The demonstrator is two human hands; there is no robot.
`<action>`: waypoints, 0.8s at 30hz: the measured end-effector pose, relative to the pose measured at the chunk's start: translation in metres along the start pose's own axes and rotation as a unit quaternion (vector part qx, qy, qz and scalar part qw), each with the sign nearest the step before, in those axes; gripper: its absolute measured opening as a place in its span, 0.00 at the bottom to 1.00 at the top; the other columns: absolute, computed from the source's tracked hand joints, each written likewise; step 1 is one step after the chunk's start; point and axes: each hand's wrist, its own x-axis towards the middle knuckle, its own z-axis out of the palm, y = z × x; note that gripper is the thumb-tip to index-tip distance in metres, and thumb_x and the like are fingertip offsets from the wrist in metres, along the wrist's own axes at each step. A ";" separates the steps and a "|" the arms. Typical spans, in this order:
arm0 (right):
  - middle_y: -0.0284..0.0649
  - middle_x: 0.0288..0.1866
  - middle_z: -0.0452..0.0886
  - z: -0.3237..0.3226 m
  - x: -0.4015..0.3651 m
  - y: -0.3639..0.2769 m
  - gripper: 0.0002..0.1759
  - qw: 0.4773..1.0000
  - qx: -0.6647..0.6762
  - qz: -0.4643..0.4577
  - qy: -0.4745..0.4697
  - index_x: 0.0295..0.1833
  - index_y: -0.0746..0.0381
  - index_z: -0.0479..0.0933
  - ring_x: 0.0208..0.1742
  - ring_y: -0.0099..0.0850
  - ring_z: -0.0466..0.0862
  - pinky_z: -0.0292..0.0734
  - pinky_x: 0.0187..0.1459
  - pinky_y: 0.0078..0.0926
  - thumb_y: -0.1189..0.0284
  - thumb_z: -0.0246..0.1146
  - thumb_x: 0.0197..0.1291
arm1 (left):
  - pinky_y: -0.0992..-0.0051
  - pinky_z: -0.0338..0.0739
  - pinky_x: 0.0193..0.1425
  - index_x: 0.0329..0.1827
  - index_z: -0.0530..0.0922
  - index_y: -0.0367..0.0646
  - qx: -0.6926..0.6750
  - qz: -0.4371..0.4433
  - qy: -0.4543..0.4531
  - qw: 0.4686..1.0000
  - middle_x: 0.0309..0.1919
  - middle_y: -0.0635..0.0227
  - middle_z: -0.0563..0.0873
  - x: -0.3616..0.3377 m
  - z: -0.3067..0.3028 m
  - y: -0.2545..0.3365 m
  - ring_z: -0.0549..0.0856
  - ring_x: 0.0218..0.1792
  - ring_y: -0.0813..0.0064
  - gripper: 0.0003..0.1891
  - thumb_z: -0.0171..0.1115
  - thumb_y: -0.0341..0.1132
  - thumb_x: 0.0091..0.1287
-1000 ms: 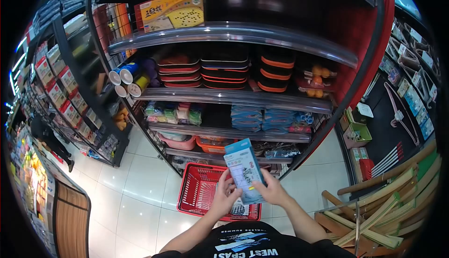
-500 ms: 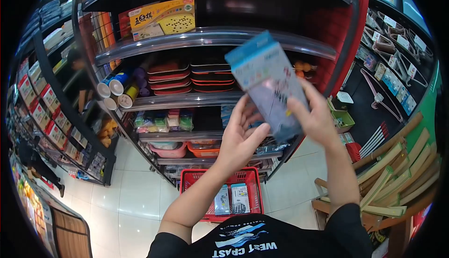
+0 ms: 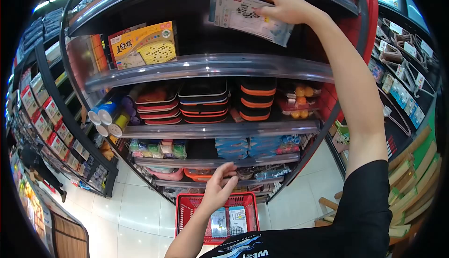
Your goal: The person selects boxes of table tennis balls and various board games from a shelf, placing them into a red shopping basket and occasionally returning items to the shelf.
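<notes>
My right hand (image 3: 286, 7) grips a flat, pale package (image 3: 243, 18) with a blue end and dark printed characters. It holds the package sideways in the upper shelf compartment, above the shelf's clear front rail (image 3: 215, 66). My left hand (image 3: 220, 188) holds nothing; its fingers are loosely bent and apart, in front of the lower shelves. Below it on the floor stands a red shopping basket (image 3: 180, 225), with two flat packages (image 3: 219, 222) lying inside. To the left on the upper shelf leans a yellow board game box (image 3: 144, 46).
The shelf below holds stacked zip cases (image 3: 203, 100) and blue and yellow tubes (image 3: 108, 112). Blue packets (image 3: 231, 148) lie lower down. Wooden slats (image 3: 418, 169) and hangers (image 3: 397, 113) stand at the right. A person (image 3: 39, 169) is at the far left.
My right hand has carried the package up into the upper shelf compartment and turned it sideways. My left hand has come away from it and dropped toward the basket. The view has shifted.
</notes>
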 end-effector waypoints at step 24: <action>0.50 0.62 0.78 0.208 0.189 0.068 0.27 0.983 -0.012 -0.001 -0.184 0.66 0.57 0.73 0.64 0.45 0.76 0.71 0.64 0.42 0.61 0.63 0.63 | 0.77 0.77 0.46 0.63 0.71 0.32 0.075 -0.264 0.131 0.953 0.40 0.66 0.83 -0.129 -0.011 -0.229 0.82 0.39 0.78 0.23 0.62 0.35 0.69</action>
